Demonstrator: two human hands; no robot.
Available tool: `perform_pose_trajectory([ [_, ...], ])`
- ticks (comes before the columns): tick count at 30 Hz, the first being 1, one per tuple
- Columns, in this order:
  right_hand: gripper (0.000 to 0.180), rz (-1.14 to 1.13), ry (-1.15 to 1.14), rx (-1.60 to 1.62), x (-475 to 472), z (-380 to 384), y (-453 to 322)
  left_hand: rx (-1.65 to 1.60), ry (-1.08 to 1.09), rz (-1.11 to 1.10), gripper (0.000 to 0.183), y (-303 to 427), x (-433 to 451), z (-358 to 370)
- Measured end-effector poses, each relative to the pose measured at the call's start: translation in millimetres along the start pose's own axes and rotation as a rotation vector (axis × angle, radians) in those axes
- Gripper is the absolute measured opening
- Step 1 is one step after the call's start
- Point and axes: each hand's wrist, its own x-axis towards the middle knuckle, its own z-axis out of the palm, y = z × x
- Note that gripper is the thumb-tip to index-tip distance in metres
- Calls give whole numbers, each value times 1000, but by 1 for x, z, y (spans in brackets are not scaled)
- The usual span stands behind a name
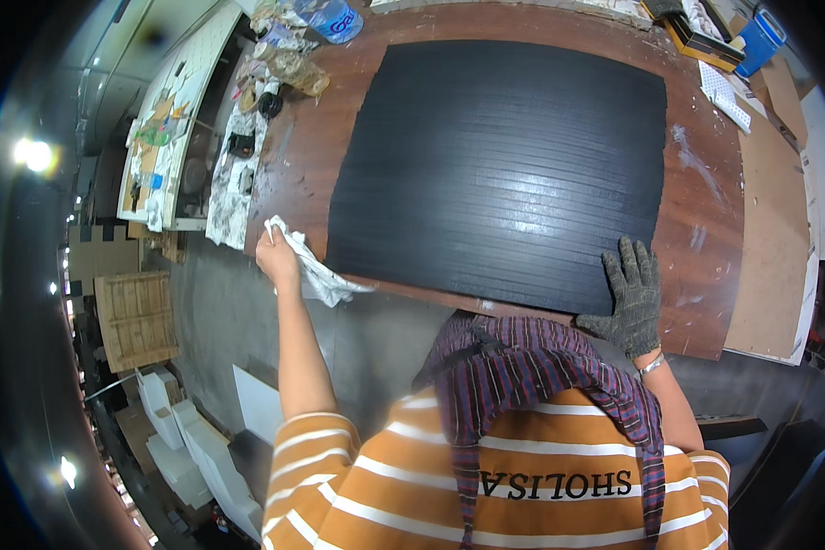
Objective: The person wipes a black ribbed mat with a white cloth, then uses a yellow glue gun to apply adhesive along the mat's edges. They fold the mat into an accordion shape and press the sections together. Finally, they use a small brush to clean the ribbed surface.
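Observation:
A large black panel (495, 172) with a grooved, slat-like surface lies flat on a reddish-brown table (701, 275). My bare left hand (278, 260) grips a crumpled white cloth (320, 275), which hangs beside the panel's near left corner and past the table's front edge. On the near right corner of the panel rests my right hand (629, 299), in a dark grey knitted glove. Its fingers are spread, and the thumb lies by the panel's near edge. Light glares off the middle of the black surface.
Plastic bottles (302, 72) and a black roll (269, 104) stand at the table's left edge, by a stained white sheet (232, 192). A blue container (762, 41) and a white perforated piece (723, 96) are at the far right. A wooden crate (137, 320) is on the left floor.

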Motion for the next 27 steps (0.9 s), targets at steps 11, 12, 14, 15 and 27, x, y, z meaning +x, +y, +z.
perform_pose_trajectory([
  [11,113,-1,-36,-51,0,0,1,190,-554,895,47,172,-67,153],
  [12,113,-1,-46,-50,-1,0,1,258,-439,859,45,147,-33,159],
  [14,113,6,-60,-60,-1,0,2,327,-288,797,39,124,20,158],
  [15,113,8,-65,-63,-1,0,2,337,-249,770,35,128,31,156],
  [27,108,49,-141,-31,-5,-3,3,299,-219,975,22,150,44,175],
])
